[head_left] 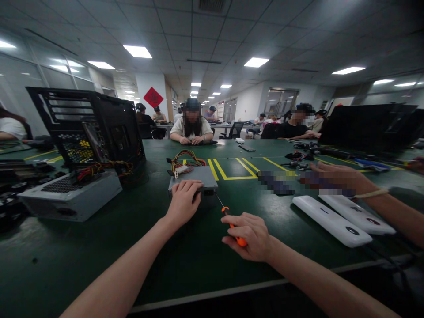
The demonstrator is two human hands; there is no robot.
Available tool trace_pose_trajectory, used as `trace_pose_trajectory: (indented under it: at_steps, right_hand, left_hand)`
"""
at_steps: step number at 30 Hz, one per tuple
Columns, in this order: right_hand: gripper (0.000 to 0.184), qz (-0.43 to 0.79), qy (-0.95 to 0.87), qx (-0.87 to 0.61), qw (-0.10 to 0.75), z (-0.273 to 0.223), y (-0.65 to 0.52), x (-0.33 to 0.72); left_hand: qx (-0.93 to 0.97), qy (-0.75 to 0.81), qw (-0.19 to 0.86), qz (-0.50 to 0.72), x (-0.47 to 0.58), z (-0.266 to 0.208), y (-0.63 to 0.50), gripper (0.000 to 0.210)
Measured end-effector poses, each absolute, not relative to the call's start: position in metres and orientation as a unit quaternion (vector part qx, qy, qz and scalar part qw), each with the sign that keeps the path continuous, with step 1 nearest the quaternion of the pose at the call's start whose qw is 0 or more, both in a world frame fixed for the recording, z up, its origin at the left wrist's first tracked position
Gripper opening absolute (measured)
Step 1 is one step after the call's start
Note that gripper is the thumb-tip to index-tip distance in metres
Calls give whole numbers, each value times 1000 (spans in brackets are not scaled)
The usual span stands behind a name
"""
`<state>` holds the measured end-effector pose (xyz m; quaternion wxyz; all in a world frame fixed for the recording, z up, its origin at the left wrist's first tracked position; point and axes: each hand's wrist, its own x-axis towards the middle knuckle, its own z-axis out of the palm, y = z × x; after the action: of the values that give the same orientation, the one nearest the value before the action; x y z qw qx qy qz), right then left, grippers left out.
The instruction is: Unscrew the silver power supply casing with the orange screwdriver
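Right now I have the left hand [183, 201] on a grey metal box [205, 173], its fingers together and bent over the near top edge, holding the box down. The box sits inward from the table's near edge, between that edge and the yellow tape lines [225, 177], with its cables [187, 157] bunched behind. My right hand [250, 234] has its fingers curled round an orange-handled screwdriver [225, 209], nearer the table's near edge; the shaft slants up to the right end of the box's near face. I judge the step in hand to be screwdriver work there, though I cannot tell whether the tip is seated in a screw. As I read it, the next move calls for a firm left brace, the shaft lined up squarely, and steady pressure before any turning.
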<state>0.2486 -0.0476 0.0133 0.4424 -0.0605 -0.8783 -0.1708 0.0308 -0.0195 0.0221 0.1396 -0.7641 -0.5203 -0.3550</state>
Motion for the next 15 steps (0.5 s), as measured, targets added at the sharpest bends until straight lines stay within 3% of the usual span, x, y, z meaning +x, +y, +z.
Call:
trace_pose_trajectory:
  at_steps: [6, 15]
  right_hand:
    - [23, -210, -892, -45, 397, 17, -52, 248]
    - [20, -236, -875, -55, 420, 19, -51, 251]
  left_hand:
    - [-764, -521, 139, -355, 31, 21, -19, 26]
    - [-765, -522, 134, -352, 30, 23, -20, 26]
